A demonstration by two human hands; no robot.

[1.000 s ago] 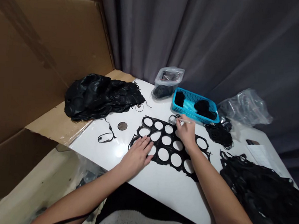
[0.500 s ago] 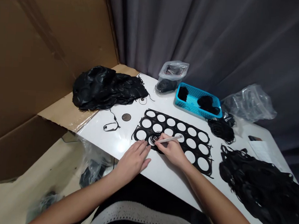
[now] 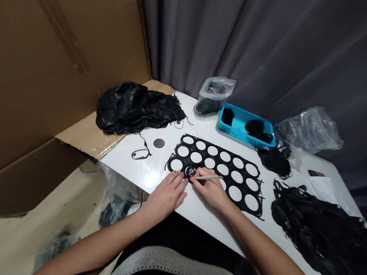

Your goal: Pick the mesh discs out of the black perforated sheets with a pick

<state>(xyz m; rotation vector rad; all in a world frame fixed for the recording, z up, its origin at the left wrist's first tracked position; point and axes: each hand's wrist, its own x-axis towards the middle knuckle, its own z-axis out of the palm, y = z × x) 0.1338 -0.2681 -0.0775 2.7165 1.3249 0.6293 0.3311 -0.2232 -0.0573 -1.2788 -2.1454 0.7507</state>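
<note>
A thin black rubber-like sheet (image 3: 217,161) with rows of round holes lies flat on the white table (image 3: 127,171). My right hand (image 3: 210,189) pinches a slim white pen-like tool (image 3: 208,178), its tip down at a hole in the sheet's near row. Loose black rings or strands (image 3: 190,171) lie around that hole, partly hidden by my fingers. My left hand (image 3: 168,194) rests flat with its fingers stretched out, their tips at the sheet's near edge, just left of the tool tip.
At the back left lies a stacked heap of black sheets (image 3: 138,109). Behind the holed sheet stand a plastic bag (image 3: 213,97) and a blue basket (image 3: 246,135) with black bundles. A black pile (image 3: 324,231) covers the right side. A dark disc (image 3: 158,143) lies left.
The white tool has tilted flatter in my right hand, its tip staying near the same hole. My left hand has hardly moved. The whole view has shifted slightly.
</note>
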